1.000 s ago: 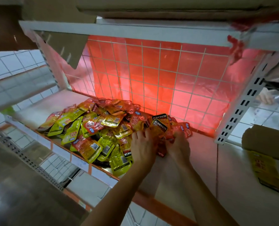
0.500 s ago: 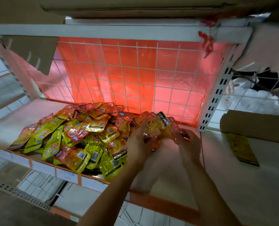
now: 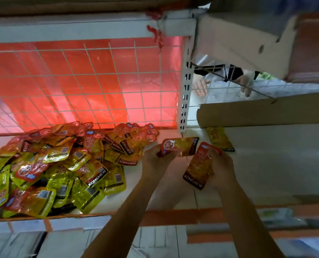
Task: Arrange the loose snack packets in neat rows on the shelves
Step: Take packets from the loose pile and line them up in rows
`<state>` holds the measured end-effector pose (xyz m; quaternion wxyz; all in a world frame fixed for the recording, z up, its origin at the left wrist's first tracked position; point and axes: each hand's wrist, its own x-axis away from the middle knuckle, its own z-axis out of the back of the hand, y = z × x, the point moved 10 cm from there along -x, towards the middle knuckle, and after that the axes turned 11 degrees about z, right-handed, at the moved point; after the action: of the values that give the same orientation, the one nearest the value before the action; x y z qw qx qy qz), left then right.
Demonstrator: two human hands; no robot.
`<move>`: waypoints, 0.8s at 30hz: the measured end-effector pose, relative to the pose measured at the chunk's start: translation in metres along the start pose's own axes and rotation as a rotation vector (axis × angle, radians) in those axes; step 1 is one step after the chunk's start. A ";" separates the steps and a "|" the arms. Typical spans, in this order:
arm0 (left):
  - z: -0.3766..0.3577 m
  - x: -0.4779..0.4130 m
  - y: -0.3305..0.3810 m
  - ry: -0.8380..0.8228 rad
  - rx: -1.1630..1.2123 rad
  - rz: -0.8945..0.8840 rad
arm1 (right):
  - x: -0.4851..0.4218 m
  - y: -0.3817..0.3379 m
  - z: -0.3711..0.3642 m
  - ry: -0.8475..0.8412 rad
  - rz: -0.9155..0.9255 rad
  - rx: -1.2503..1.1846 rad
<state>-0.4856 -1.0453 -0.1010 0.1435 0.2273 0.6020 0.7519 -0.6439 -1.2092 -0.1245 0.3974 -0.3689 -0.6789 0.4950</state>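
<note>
The white shelf [image 3: 266, 174] fills the lower half of the view, with an orange strip [image 3: 173, 215] along its front edge at six o'clock. Behind it, from nine to twelve o'clock, stands a white wire grid [image 3: 117, 58] backed by a red sheet [image 3: 71, 86]. A slotted post [image 3: 184, 90] ends the grid at one o'clock. A long flat piece of cardboard [image 3: 266, 112] lies across the shelf at three o'clock, and a box [image 3: 238, 40] sits above it at two o'clock. Between them, behind more wire, a second person's hands [image 3: 200, 86] show.

The pile [image 3: 52, 164] of loose yellow and red packets spreads over the shelf from nine o'clock toward the centre, unsorted and overlapping, some reading KONCHEW. Its far edge lies against the foot of the grid.

Both arms reach in from six o'clock. The left hand [image 3: 155, 162], just at three o'clock of the pile, has its fingers curled round the logo end of the left packet [image 3: 181, 147], which lies crosswise and points toward three o'clock. The right hand [image 3: 222, 168] grasps the right packet [image 3: 199, 164] along one edge, its KONCHEW end hanging toward seven o'clock. Both packets are held over bare shelf. They are close together, and whether they touch cannot be told.

A lone packet [image 3: 220, 139] lies flat at one o'clock of the right hand, just under the cardboard's edge.
</note>
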 end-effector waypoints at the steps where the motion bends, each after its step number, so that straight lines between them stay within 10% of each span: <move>1: -0.012 0.005 0.005 -0.033 0.060 -0.001 | -0.001 -0.001 0.011 -0.003 -0.024 -0.020; 24: -0.360 0.138 0.037 -0.400 0.259 0.216 | -0.004 -0.101 0.311 -0.048 0.169 -0.094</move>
<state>-0.7868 -1.2886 -0.1039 0.1480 0.4509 0.6252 0.6196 -0.9345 -1.3549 -0.0876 0.3203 -0.4311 -0.6772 0.5030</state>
